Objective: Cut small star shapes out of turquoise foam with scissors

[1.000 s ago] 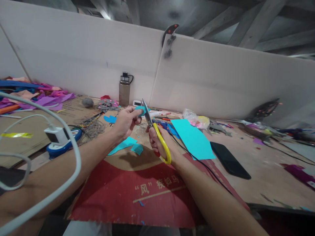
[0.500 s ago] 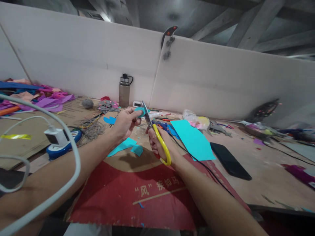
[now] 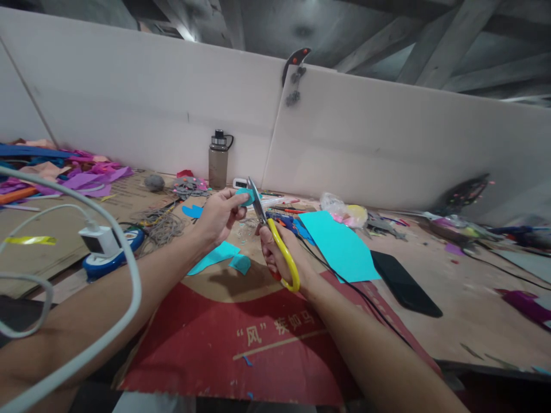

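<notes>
My left hand (image 3: 219,215) pinches a small turquoise paper piece (image 3: 244,196) above the table. My right hand (image 3: 279,252) grips yellow-handled scissors (image 3: 275,238), whose blades point up and meet the edge of that piece. Below the hands lie turquoise offcuts (image 3: 219,255) on a red and brown cardboard sheet (image 3: 241,338). A larger turquoise sheet (image 3: 340,244) lies just right of my right hand.
A black phone (image 3: 404,281) lies right of the turquoise sheet. A bottle (image 3: 217,159) stands at the white back wall. A white charger (image 3: 101,240) with thick cable sits at left, beyond it purple paper scraps (image 3: 86,175). Clutter and cables fill the far right.
Both hands stay almost in place with the paper and scissors; the view has shifted slightly.
</notes>
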### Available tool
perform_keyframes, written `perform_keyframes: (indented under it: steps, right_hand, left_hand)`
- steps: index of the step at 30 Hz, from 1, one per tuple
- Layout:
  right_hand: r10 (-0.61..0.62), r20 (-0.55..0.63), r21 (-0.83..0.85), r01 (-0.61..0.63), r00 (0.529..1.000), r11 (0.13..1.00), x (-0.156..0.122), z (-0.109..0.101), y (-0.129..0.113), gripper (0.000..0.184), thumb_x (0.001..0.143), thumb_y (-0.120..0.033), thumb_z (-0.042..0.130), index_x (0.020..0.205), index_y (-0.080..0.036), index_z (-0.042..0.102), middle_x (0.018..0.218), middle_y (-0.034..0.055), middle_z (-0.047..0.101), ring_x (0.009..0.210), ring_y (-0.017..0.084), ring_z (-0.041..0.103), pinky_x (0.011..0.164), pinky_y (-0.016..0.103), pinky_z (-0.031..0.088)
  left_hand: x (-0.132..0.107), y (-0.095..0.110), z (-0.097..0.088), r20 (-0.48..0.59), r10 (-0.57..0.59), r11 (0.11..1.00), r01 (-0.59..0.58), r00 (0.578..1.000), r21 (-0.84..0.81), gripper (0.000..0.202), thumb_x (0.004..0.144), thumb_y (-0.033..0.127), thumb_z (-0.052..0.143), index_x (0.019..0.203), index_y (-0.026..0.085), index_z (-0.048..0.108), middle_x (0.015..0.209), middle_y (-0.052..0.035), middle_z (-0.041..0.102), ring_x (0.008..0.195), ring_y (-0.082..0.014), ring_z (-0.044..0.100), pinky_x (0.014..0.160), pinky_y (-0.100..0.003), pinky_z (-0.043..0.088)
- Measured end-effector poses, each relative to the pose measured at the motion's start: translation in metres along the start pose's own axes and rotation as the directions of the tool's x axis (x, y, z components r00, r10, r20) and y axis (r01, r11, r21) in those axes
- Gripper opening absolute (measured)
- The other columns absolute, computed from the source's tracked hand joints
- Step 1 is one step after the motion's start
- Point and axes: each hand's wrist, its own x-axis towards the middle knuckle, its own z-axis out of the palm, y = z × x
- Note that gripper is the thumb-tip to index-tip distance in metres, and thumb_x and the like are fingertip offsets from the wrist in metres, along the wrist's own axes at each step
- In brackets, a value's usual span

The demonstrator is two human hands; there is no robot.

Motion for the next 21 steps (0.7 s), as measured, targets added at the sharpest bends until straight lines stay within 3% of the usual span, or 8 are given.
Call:
perform_keyframes:
  steps: [21]
  right_hand:
    - [-0.005, 0.01, 0.009, 0.005, 1.0, 1.0, -0.002, 0.0012, -0.0016, 0.046, 0.094, -0.067, 0.055, 0.087, -0.022, 0.047, 0.062, -0.0066, 0.044, 0.046, 0.008, 0.038, 0.043, 0.02, 0.032]
  left_hand:
    - [0.0006, 0.0022, -0.0009, -0.022, -0.01, 1.0, 0.01, 1.0, 0.021, 0.021, 0.067, 0.019, 0.082, 0.067, 0.014, 0.061, 0.058, 0.0024, 0.056, 0.048, -0.0059, 0.05, 0.046, -0.018, 0.038]
